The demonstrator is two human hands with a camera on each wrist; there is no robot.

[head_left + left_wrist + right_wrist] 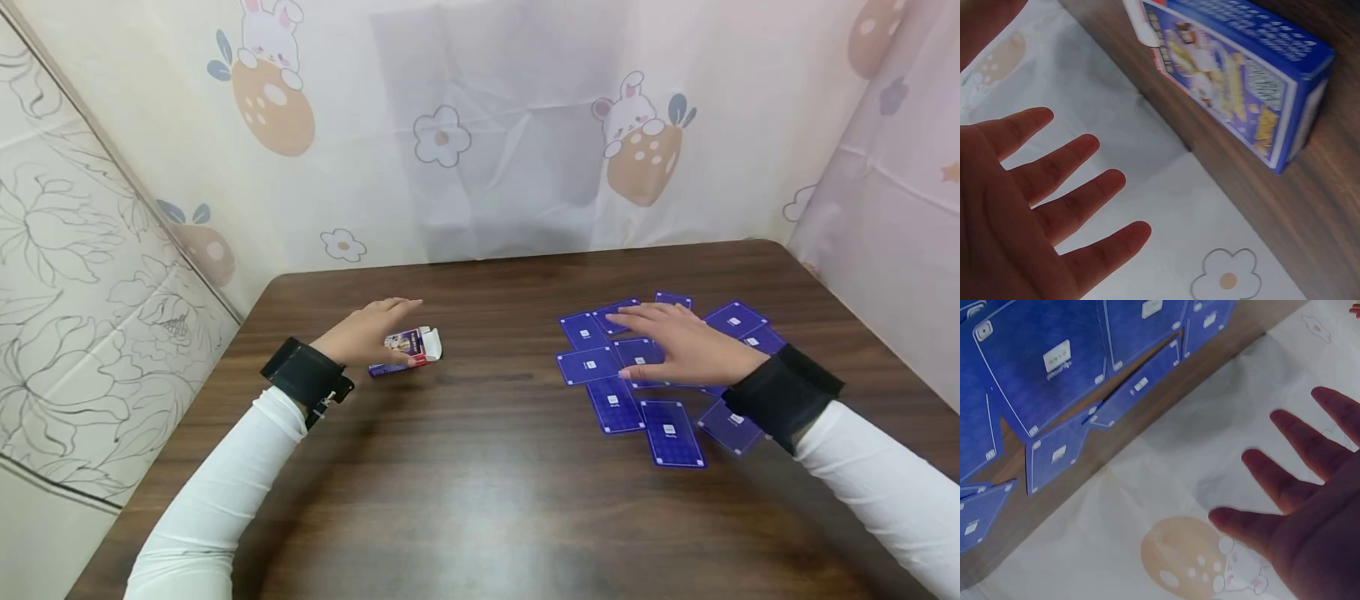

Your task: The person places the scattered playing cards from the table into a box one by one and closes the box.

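On the left of the table lies a small blue card box (pixel 407 351), its white end flap open toward the right. Printed pictures and text cover its faces, also seen on the card box (pixel 1222 75) in the left wrist view. My left hand (pixel 372 332) hovers by the box with fingers spread and nothing held. Over on the right, several blue playing cards (pixel 673 433) lie face down, loosely scattered and partly overlapping. Above them is my right hand (pixel 686 343), fingers extended and holding nothing; it hides some of the cards in the head view.
The brown wooden table (pixel 480 500) has rounded far corners. A pale curtain (pixel 510 125) with rabbit and flower prints hangs right behind its far edge. To the left stands a white panel (pixel 90 275) with line-drawn flowers.
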